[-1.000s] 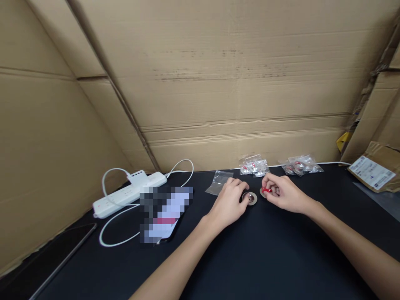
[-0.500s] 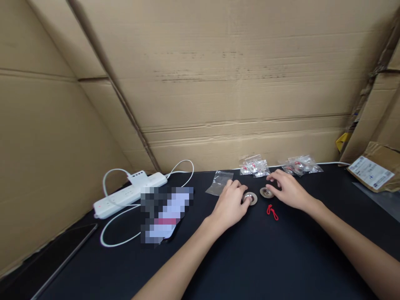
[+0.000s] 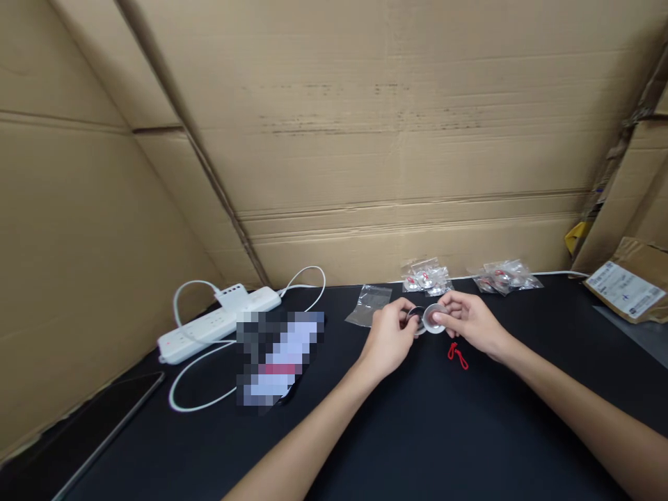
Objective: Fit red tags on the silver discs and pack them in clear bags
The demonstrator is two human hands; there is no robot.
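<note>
My left hand [image 3: 389, 335] pinches a small round metal disc [image 3: 415, 320], lifted on edge above the black table [image 3: 417, 431]. Right beside it, my right hand [image 3: 470, 321] grips a second metal disc [image 3: 433, 317], its pale face turned toward me. The two discs almost touch between my hands. A short red cord [image 3: 457, 355] lies loose on the table just below my right hand. An empty clear plastic bag [image 3: 368, 303] sits just behind my left hand.
Two heaps of clear bags with discs and red cords [image 3: 425, 277] [image 3: 504, 275] lie along the cardboard back wall [image 3: 396, 139]. A white power strip [image 3: 216, 322] with its cable, a blurred flat object [image 3: 279, 362] and a dark tablet [image 3: 99, 424] are at left. A labelled cardboard box [image 3: 629, 282] stands at right.
My right hand dropped the red cord onto the table and picked up the second disc. Both hands then raised their discs off the table and brought them together.
</note>
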